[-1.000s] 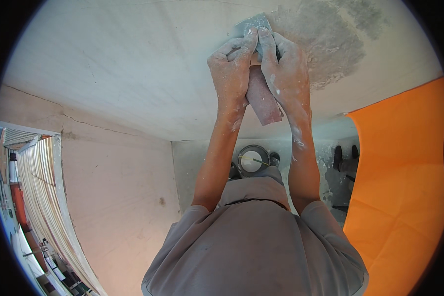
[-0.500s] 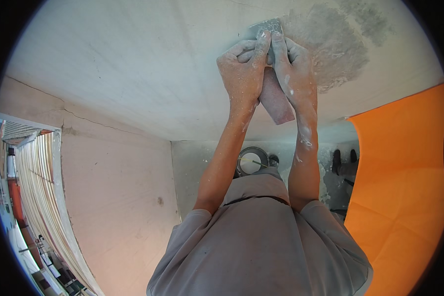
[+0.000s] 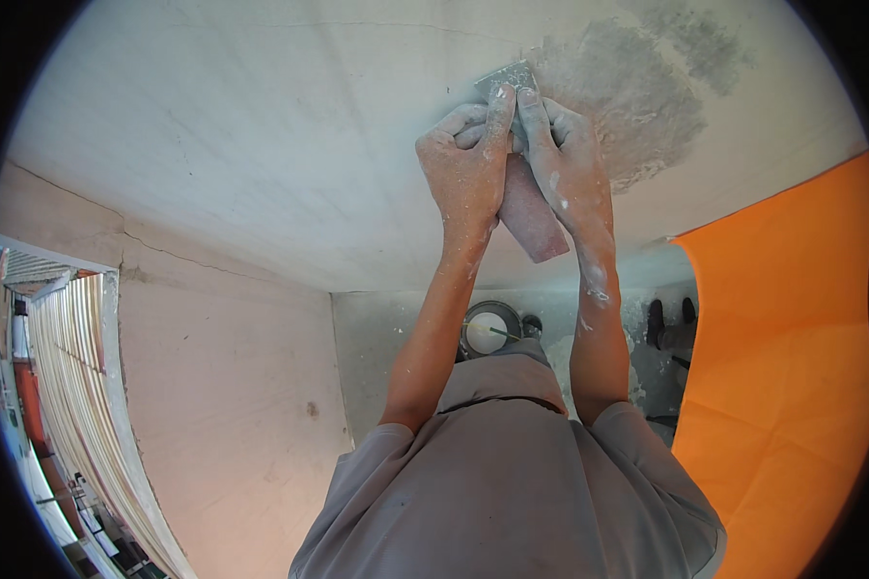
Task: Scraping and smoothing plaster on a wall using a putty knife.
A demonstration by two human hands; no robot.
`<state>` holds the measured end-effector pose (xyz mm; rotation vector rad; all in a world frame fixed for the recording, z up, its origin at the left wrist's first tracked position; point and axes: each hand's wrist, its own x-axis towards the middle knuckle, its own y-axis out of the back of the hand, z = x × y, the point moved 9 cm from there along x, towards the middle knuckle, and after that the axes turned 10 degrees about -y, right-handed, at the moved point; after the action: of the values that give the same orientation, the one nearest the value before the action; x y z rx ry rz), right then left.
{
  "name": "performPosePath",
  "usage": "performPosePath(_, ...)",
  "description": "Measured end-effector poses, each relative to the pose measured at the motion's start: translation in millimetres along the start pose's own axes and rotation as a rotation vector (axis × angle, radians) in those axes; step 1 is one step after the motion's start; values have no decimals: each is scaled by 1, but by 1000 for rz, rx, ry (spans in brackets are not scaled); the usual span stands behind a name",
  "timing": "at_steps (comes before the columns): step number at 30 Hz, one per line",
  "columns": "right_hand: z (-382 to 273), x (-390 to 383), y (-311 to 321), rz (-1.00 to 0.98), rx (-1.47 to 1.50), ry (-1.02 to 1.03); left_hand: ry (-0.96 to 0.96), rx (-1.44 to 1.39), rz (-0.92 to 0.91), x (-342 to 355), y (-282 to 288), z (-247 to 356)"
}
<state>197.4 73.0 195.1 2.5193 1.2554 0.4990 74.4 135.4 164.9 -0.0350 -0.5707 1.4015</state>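
My left hand [image 3: 459,179] and my right hand [image 3: 574,169] are closed around a small, dust-coated, grey-green flat square piece [image 3: 505,75], thumbs side by side on its lower part. It is up against the pale wall [image 3: 261,116], just left of a rough grey patch [image 3: 637,106]. A dull reddish strip, apparently sandpaper [image 3: 534,217], hangs down between my wrists from beneath my fingers. Where its upper end is fixed is hidden. White dust and smears cover my fingers and right forearm.
A bucket [image 3: 485,326] with white contents and a stick stands by my feet. An orange sheet [image 3: 777,357] hangs at the right; another person's feet [image 3: 668,323] show beside it. A cracked side wall [image 3: 222,376] has an opening [image 3: 63,367] at the left.
Both hands and the square piece shifted right, then came lower and slightly back left in the picture, ending below where they started, with the grip unchanged.
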Motion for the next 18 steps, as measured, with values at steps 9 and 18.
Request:
performPosePath(9, -13, -3, 8, 84, -75, 49, 36, -7, -15, 2, -4, -2)
performPosePath(18, -9, -5, 11, 79, -74, 14, 18, 100, -89, 4, -9, 2)
